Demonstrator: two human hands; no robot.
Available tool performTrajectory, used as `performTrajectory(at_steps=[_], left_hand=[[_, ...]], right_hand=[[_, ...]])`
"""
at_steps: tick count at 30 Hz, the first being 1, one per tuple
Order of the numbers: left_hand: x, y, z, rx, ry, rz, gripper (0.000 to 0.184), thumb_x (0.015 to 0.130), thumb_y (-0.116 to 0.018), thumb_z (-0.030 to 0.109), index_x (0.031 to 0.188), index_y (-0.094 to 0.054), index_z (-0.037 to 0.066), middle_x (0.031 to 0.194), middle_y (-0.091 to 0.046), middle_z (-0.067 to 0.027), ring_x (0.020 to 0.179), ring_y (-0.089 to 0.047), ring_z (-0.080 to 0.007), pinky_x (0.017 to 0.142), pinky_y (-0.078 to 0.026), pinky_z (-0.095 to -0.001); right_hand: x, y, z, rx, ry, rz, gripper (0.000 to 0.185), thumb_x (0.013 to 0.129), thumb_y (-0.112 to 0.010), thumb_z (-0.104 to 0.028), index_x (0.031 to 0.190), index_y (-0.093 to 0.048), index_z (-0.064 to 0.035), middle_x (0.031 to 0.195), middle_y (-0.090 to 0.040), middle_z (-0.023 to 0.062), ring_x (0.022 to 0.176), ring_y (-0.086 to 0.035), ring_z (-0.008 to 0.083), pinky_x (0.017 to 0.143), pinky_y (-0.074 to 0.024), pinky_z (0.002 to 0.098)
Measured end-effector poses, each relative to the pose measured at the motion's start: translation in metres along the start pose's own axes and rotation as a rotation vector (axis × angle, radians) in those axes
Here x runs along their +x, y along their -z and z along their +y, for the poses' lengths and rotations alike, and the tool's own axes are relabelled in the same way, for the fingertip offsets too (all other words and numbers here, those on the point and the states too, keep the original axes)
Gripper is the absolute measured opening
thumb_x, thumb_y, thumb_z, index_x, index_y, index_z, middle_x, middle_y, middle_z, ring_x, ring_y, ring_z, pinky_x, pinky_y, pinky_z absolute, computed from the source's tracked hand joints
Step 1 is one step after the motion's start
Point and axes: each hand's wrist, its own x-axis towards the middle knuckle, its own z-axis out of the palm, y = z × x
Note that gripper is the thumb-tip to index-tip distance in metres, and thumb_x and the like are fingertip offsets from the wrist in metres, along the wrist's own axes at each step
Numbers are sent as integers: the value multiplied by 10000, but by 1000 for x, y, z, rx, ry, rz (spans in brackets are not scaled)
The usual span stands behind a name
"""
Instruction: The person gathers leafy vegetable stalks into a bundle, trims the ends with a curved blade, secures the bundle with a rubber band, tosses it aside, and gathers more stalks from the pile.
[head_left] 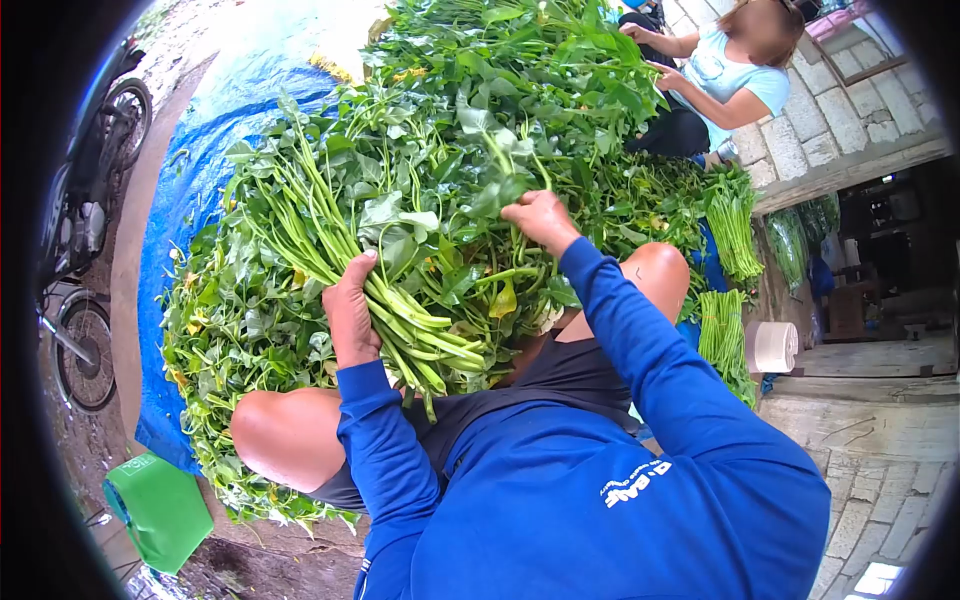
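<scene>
While the left hand [350, 310] is closed around a bundle of green stems [420, 335], thumb on top, the bundle slants over the lap, cut ends toward the body and leaves lying out on the heap. The right hand [543, 218] appears pinched on a leafy stem [497, 193], though blur hides the exact contact. A snug left grip without squeezing should suit these stems, which look likely to bruise; lining up the cut ends, now uneven, would make the bundle neater. Leaves tangle below the right hand, so a slow upward draw seems safer than a tug.

Beyond, the heap of greens [400, 150] crowds both hands, with the left knee [280, 435] and right knee [655, 285] bounding the near side. Most room lies above the heap and leftward, where a bare strip of blue tarp [190, 175] shows. Rightward, stacked bundles [735, 225] and, farther out, a co-worker [725, 85] limit wide swings.
</scene>
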Motion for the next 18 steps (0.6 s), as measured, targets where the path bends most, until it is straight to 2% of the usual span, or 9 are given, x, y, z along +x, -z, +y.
performTrajectory(at_steps=[2,5,7,9,10,14,16,17,18], left_hand=[[1,1,1,-1,-44,16,250,928,-784,165,1050,-739,-48,904,-757,-104,697,-738,-202,620,-630,-349],[5,6,3,13,-3,-1,268,914,-795,164,1060,-738,-54,924,-763,-103,741,-743,-191,683,-635,-333],[3,4,5,1,63,-38,282,905,-800,155,1084,-741,-54,954,-769,-102,765,-745,-194,725,-637,-331],[3,-2,-1,-3,-74,-10,285,909,-796,168,1080,-743,-54,947,-769,-109,741,-745,-204,707,-638,-345],[5,-3,-3,-10,-146,20,287,912,-793,174,1079,-744,-54,944,-769,-112,729,-745,-209,698,-639,-352],[-2,0,6,38,83,-72,262,905,-798,172,1040,-750,-47,919,-763,-110,697,-741,-217,650,-621,-355],[0,-6,-1,4,-54,-14,264,890,-821,177,1015,-754,-46,871,-753,-97,681,-730,-204,616,-624,-353],[4,2,-5,20,-32,-12,266,884,-828,176,1012,-755,-45,865,-753,-96,684,-729,-200,617,-627,-356],[5,1,-3,32,-12,-26,268,877,-834,176,1009,-756,-44,858,-752,-94,686,-729,-196,618,-630,-359]], right_hand=[[-9,31,-28,133,103,60,390,805,-833,-362,904,-790,13,898,-770,196,831,-720,268,802,-568,397],[-23,52,-47,195,450,222,413,830,-875,-349,1044,-797,-4,948,-770,129,856,-701,206,825,-558,348],[-18,57,-38,-199,869,469,415,834,-893,-311,1105,-789,-14,971,-770,92,866,-696,180,835,-559,335],[-35,73,-68,565,357,-52,380,862,-891,-302,1095,-775,-25,974,-773,45,872,-695,151,854,-566,316],[-50,76,-87,645,390,-82,352,889,-862,-344,1001,-757,-27,906,-739,27,804,-659,131,781,-543,302],[-46,83,-61,331,182,-148,318,890,-831,-311,954,-731,-16,823,-681,18,716,-598,120,663,-481,299],[-15,80,-81,202,218,-112,288,878,-817,-270,961,-728,-8,811,-676,20,703,-595,126,629,-465,301],[-16,80,-73,382,240,-185,415,852,-795,-240,1178,-719,6,867,-731,71,758,-667,163,661,-510,330],[-9,79,-67,125,110,-89,622,869,-742,-218,1434,-611,9,917,-764,123,809,-715,190,716,-556,357]])
